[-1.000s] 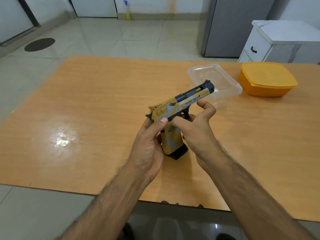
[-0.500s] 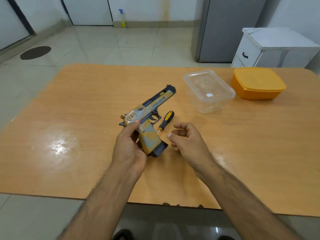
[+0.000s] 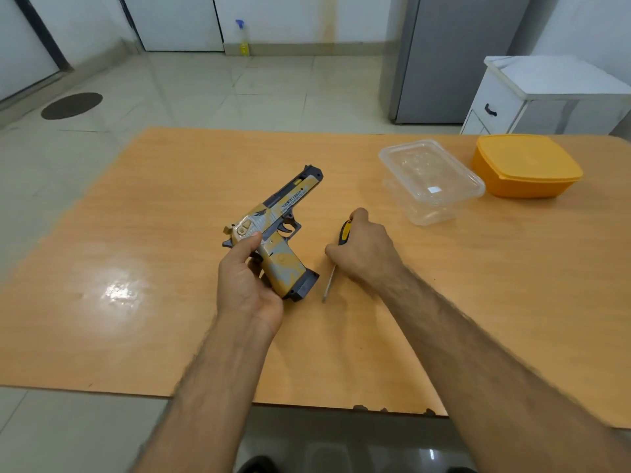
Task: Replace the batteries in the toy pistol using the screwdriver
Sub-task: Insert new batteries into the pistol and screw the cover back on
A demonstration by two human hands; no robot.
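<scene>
On the wooden bench [image 3: 170, 268], the yellow-grey toy pistol [image 3: 273, 230] lies left of the yellow-handled screwdriver [image 3: 336, 254] — behind, to the right, the clear plastic tub [image 3: 430, 180], then the lidded orange box [image 3: 526, 165].

Two hands at an orange worktop, one on a toy pistol, one on a screwdriver.

The left hand [image 3: 247, 285] wraps the yellow-and-grey toy pistol [image 3: 276, 230] at the back of its handle, barrel pointing away. The right hand [image 3: 365, 249] closes over the screwdriver [image 3: 344, 232] lying on the worktop [image 3: 153, 233], its metal tip pointing toward the person. Farther right sit a clear plastic box [image 3: 432, 180] and an orange lidded box [image 3: 526, 165].
</scene>
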